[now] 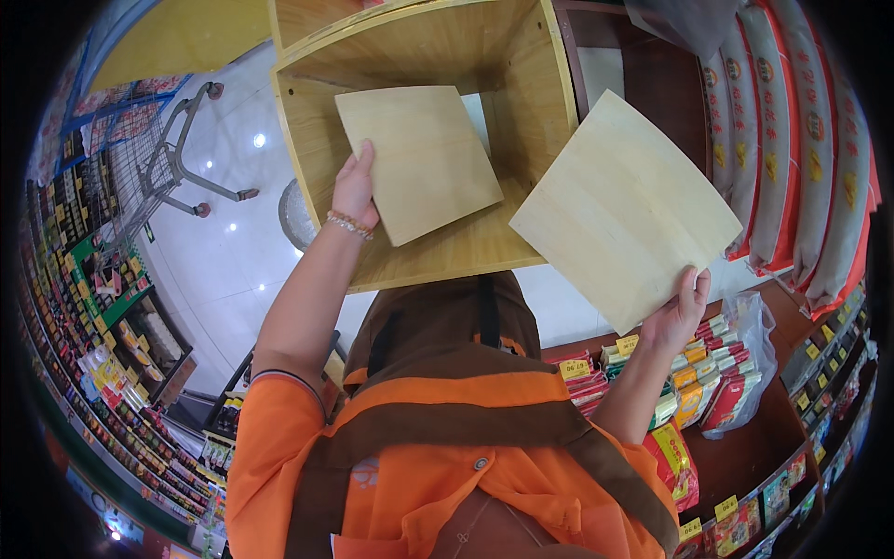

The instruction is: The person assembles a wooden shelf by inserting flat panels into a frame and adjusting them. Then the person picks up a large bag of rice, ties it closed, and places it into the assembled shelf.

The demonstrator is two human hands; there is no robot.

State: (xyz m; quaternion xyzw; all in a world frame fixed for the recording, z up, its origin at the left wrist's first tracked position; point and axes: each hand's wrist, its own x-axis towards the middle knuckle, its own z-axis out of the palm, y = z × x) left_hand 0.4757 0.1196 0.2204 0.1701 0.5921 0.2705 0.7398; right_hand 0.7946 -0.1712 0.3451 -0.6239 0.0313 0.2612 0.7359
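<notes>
My left hand, with a beaded bracelet at its wrist, grips the left edge of a thin, pale wooden board. That board is tilted over the mouth of an open wooden box in front of me. Out to the right, my right hand pinches the lower corner of a second pale board, slightly curved in the fisheye view. This second board overlaps the box's right edge in the picture; whether they touch I cannot tell. Both thumbs lie on the boards' upper faces, and the other fingers are mostly hidden underneath.
Large white-and-red sacks are stacked at the far right. Packaged goods fill a low shelf beside my right arm. A metal shopping cart stands on the tiled floor at left, near shelves of small goods.
</notes>
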